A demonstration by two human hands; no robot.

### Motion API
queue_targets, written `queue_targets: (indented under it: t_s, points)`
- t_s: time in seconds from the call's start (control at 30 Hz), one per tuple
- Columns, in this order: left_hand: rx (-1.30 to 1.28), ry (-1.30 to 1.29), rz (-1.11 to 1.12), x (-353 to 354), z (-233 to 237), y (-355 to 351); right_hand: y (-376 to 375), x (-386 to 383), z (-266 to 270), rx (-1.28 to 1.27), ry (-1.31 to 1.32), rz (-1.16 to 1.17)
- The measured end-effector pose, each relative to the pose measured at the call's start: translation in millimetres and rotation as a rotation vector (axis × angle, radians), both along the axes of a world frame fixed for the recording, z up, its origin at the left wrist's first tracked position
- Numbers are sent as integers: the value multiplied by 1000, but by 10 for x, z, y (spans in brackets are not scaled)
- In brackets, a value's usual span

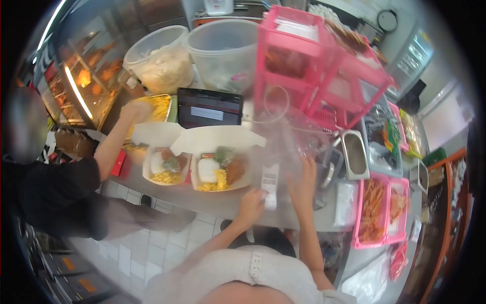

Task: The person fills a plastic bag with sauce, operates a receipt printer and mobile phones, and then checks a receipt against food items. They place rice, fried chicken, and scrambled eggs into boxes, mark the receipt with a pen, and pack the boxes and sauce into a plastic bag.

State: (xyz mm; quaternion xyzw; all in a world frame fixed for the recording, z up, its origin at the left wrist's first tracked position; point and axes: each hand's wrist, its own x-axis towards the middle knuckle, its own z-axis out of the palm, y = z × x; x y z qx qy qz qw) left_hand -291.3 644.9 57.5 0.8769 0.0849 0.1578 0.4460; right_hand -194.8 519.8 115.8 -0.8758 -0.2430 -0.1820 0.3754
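My left hand (251, 206) is closed at the counter's front edge, its fingertips on a narrow white printed slip (270, 183). To its right, my right hand (302, 183) has its fingers stretched forward and thumb apart, against a thin clear plastic bag (286, 144). Blur hides just how the fingers meet the bag. Left of my hands stands an open white meal box (242, 183) with rice, yellow food, greens and a brown piece. A second open meal box (152, 175) with similar food sits beside it.
A co-worker's hand (139, 109) reaches into a tray of yellow food (161, 107) at left. A tablet (210, 108) and clear tubs (223, 55) stand behind the boxes. Pink racks (291, 35), a metal pan (355, 154) and a pink basket (387, 238) are to the right.
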Motion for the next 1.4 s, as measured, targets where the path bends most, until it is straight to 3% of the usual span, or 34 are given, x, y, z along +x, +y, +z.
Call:
queue_targets:
  t_s: [0.03,0.1,0.17,0.3,0.37,0.43,0.5,0.53,0.57,0.6,0.63,0.67,0.7,0.73,0.77,0.8,0.87,0.9,0.93,0.97,1.0,1.03,1.07,1.1,1.17,1.2,1.27,1.33,1.37,1.4]
  points:
    - [48,72,56,-58,-14,-37,168,135,107,-130,-76,-42]
    - [93,63,24,-151,-161,4,446,474,-309,-319,-119,-200]
    - [114,141,-40,-240,-211,89,604,699,-625,-392,312,-230]
    - [67,99,-170,-231,-167,256,366,602,-292,-261,221,-302]
    - [6,86,-130,-229,-145,332,11,141,204,78,60,-352]
    - [47,66,-243,-158,-192,398,-613,-385,592,260,445,-464]
    - [27,62,-322,-76,-150,405,-1347,-930,571,453,354,-776]
    - [-2,120,-355,-50,-154,427,-1913,-1244,241,480,180,-844]
    - [-14,119,-346,7,-151,428,-2572,-1540,75,518,345,-1013]
    - [-112,230,-377,40,-143,435,-2984,-1797,63,548,202,-954]
    - [-209,341,-398,51,-121,438,-3637,-2045,-102,625,141,-1132]
    - [-214,339,-366,62,-107,417,-4068,-2166,-39,411,283,-1296]
    - [-513,410,-327,90,-103,364,-4698,-2360,-300,2,173,-1471]
    - [-817,471,-282,103,-98,297,-5037,-2482,-373,-230,200,-1513]
    - [-1129,519,-232,103,-94,238,-4888,-2389,-128,-500,542,-1784]
    - [-1136,567,-239,120,-5,223,-4105,-2020,375,-578,645,-2105]
    - [-1211,541,-207,112,-16,104,-4245,-1953,335,-792,-283,-1622]
    - [-1257,554,-202,69,-18,76,-3806,-1696,464,-534,-474,-1242]
    - [-1265,573,-173,37,12,-14,-2983,-1490,523,-152,-306,-1081]
    - [-1263,564,-140,2,28,-85,-2347,-1314,415,399,30,-906]
    - [-1319,612,-166,-20,37,-174,-1716,-1232,403,483,364,-580]
    - [-1381,655,-195,-36,53,-276,-1182,-1179,505,-40,429,-515]
    - [-1451,681,-161,-55,159,-368,-952,-1104,190,218,502,-171]
    - [-1463,660,-134,-113,138,-418,-779,-1054,-234,408,566,-37]
    - [-1195,619,-149,-138,46,-441,-719,-958,-306,379,795,73]
    - [-1158,563,-149,-148,-36,-433,-723,-899,-419,377,789,114]
    - [-1040,412,-45,-119,-135,-507,-753,-898,-659,813,1050,185]
    - [-687,163,17,-37,-434,-462,-835,-857,-714,691,1095,233]
    - [-681,161,28,20,-400,-412,-863,-844,-726,565,1118,250]
    - [-360,6,10,107,-367,-346,-819,-868,-808,619,1027,282]
